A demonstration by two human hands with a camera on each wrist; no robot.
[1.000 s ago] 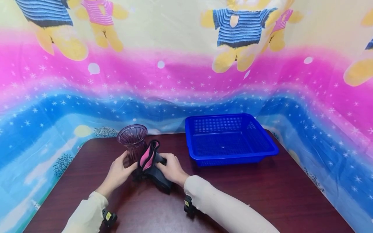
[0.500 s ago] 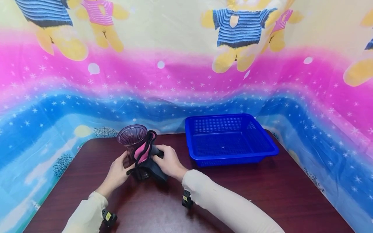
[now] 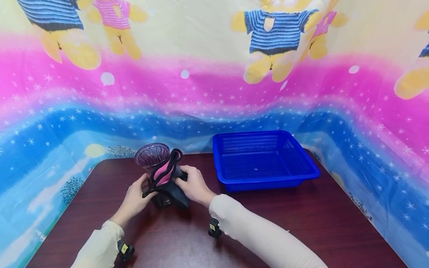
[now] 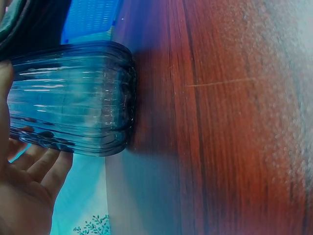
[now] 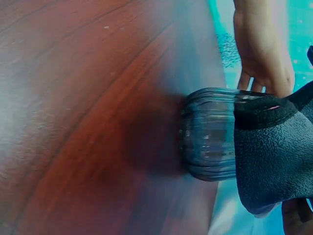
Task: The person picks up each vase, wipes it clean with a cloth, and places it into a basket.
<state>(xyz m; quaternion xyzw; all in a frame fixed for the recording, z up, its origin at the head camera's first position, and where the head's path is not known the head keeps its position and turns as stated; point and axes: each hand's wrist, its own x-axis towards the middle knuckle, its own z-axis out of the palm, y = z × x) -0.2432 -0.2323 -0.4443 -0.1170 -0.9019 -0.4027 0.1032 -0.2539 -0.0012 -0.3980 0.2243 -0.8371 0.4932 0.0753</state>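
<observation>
A ribbed purple glass vase [image 3: 153, 158] stands upright on the dark wooden table [image 3: 268, 223], left of centre. My left hand [image 3: 135, 199] holds the vase's body from the left; its fingers [image 4: 36, 164] curl round the ribbed glass [image 4: 73, 98]. My right hand [image 3: 194, 186] grips a black cloth with pink lining [image 3: 165, 178] and presses it against the vase's right side. In the right wrist view the grey-black cloth [image 5: 274, 152] covers the upper part of the vase [image 5: 208, 134], and the left hand [image 5: 264, 54] shows behind it.
A blue plastic basket [image 3: 263, 160] stands on the table to the right of the vase, near the back edge. A bright printed sheet [image 3: 214, 74] hangs behind and around the table.
My right hand has lifted the black and pink cloth off the table and brought it up and left against the vase. The left hand has stayed on the vase.
</observation>
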